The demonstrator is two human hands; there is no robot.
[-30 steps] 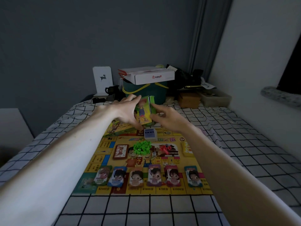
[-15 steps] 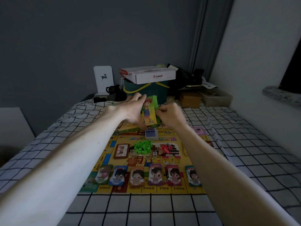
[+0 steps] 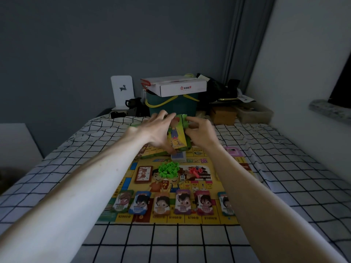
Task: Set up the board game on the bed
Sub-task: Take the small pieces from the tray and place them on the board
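Since a second ago both hands have lifted the green box (image 3: 177,134) a little farther from the board (image 3: 190,188), and the right hand (image 3: 199,132) has gone from an open reach to a pinch on the box's top right corner, while the left hand (image 3: 157,130) keeps its fingers spread over the box's left face with the thumb under the lower edge. So the left fingers grasp the box and the right fingers are closed on its corner flap; my guess is the box is being opened to get out more pieces, so setup is well along but not finished. The box stands upright, held above the far edge of the board, which lies flat on the checked bed (image 3: 284,177). On the board, near its middle, sit a heap of green pieces (image 3: 169,168), a few red pieces (image 3: 195,170) to their right, a white die (image 3: 182,177) between them, and a card deck (image 3: 143,174) to the left; a small blue-and-white deck (image 3: 178,156) lies just under the box. Six character cards (image 3: 161,203) line the board's near edge. Readable there: "$1600", "$700", "$1000" and "$2000" along the near edge, and a large "?" at the centre. Behind the board's far edge, a white carton (image 3: 182,88) on a green bin (image 3: 171,106) carries a red logo with Chinese characters too small to read surely.
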